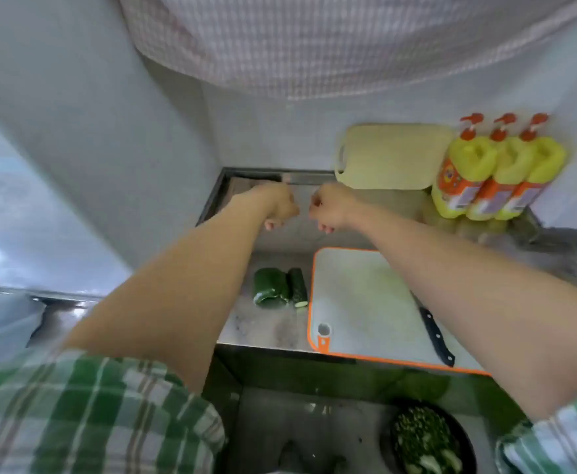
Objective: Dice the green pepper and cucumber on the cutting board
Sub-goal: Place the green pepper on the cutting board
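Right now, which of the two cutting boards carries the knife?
The white cutting board with the orange rim, lying flat; the black-handled knife lies on it. The cream board leans against the wall.

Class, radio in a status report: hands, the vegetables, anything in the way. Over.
Fingers curled, holding nothing: left hand, right hand. The green pepper and cucumber sit on the counter, left of the cutting board. The knife lies on the board.

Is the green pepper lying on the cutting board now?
No, the green pepper lies on the steel counter beside the cucumber, left of the orange-edged cutting board.
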